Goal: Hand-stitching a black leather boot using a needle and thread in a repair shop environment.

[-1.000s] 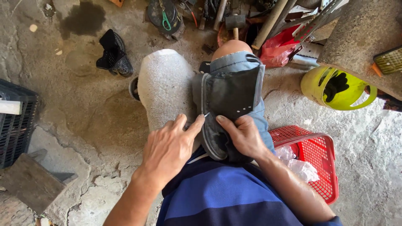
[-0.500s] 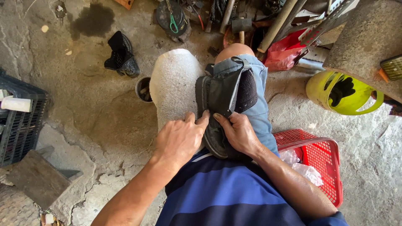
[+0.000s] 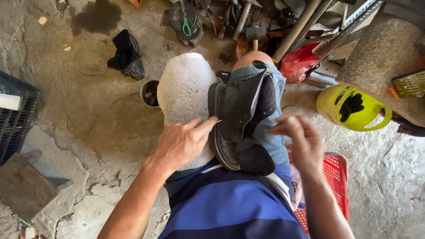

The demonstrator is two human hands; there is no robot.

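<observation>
A dark grey boot (image 3: 241,121) lies sole-edge up across my lap, partly on a white towel (image 3: 186,90) over my left knee. My left hand (image 3: 183,142) rests on the towel against the boot's sole edge and pinches a thin needle-like thing (image 3: 216,121) between thumb and forefinger. My right hand (image 3: 297,140) hovers blurred just right of the boot, above my denim-clad thigh, fingers loosely curled, nothing clearly seen in it. I wear a blue striped shirt.
A second black boot (image 3: 126,55) lies on the cracked concrete floor far left. A small tin (image 3: 149,92) stands by the towel. A red basket (image 3: 330,186) is at my right, a yellow cut jug (image 3: 352,108) beyond it, tools and a hammer (image 3: 254,35) ahead, a black crate (image 3: 15,119) left.
My right hand has lifted off the boot and moved right, away from it. My left hand has slid up to the sole edge, pinching the thin needle.
</observation>
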